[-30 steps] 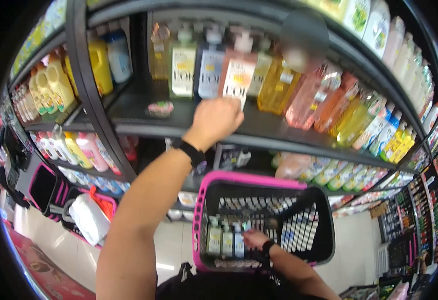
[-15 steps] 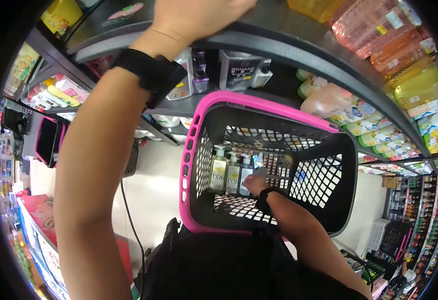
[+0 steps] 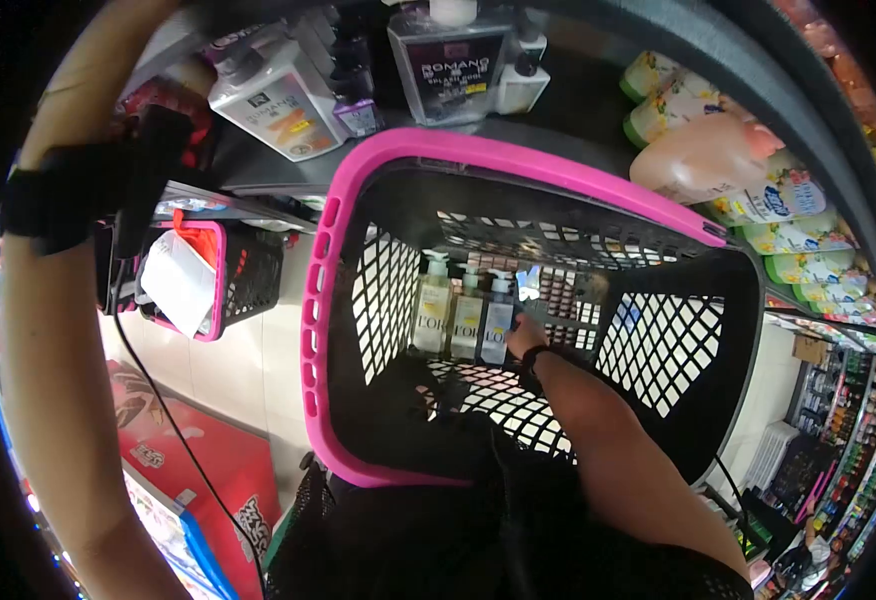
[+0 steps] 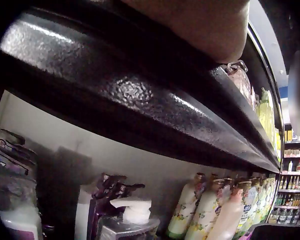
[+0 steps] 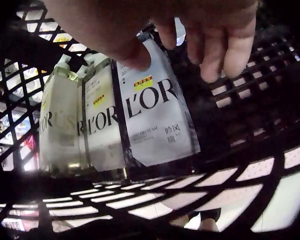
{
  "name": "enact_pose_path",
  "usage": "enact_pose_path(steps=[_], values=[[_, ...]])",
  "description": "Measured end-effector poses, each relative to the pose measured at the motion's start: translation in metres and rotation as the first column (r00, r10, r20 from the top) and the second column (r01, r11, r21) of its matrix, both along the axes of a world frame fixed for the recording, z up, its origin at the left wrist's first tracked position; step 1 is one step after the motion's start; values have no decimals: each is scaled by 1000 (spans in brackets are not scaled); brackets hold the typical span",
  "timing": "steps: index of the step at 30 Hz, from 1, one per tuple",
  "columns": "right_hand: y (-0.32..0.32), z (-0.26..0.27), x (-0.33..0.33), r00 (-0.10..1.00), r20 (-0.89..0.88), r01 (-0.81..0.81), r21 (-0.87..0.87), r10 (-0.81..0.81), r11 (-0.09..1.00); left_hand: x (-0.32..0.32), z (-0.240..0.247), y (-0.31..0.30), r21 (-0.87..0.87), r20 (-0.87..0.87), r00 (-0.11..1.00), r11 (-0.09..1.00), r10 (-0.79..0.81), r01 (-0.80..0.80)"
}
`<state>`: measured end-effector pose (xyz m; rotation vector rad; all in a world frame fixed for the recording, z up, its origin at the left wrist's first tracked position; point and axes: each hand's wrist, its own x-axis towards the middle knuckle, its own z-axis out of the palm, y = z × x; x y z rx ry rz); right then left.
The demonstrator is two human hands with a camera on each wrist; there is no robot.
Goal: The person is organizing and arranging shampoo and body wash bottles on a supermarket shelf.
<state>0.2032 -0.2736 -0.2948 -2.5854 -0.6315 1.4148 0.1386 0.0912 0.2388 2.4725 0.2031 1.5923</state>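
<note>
while the right hand (image 5: 185, 30) hangs at the upper part of the rightmost l'or pump bottle (image 5: 155, 107), its fingers are loosely extended and apart from the thumb, which overlaps the label; contact is hard to judge. that bottle stands beside two other l'or pump bottles (image 5: 101, 117) inside the pink-rimmed black shopping basket (image 3: 316, 330). the left hand (image 4: 205, 30) shows only in part, above the black shelf edge (image 4: 135, 95), so i cannot tell how its fingers lie. a dark romano bottle (image 3: 453, 70) stands beyond the basket.
</note>
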Motion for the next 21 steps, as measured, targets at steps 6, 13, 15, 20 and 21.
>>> enact_pose_path(steps=[6,13,15,20,21], values=[[35,-28,21,992,-68,107,32,-105,994,-3,-2,3,126,-75,990,986,119,-109],[45,-70,18,997,75,13,115,-22,993,0,0,4,201,-108,978,967,180,-156],[46,-68,19,997,43,62,129,-68,990,0,2,3,215,-118,974,963,194,-165],[43,-57,31,951,-231,247,164,-206,955,2,7,4,275,-136,960,940,244,-200],[40,-53,33,945,-261,245,168,-197,955,2,7,6,300,-146,952,929,269,-216]])
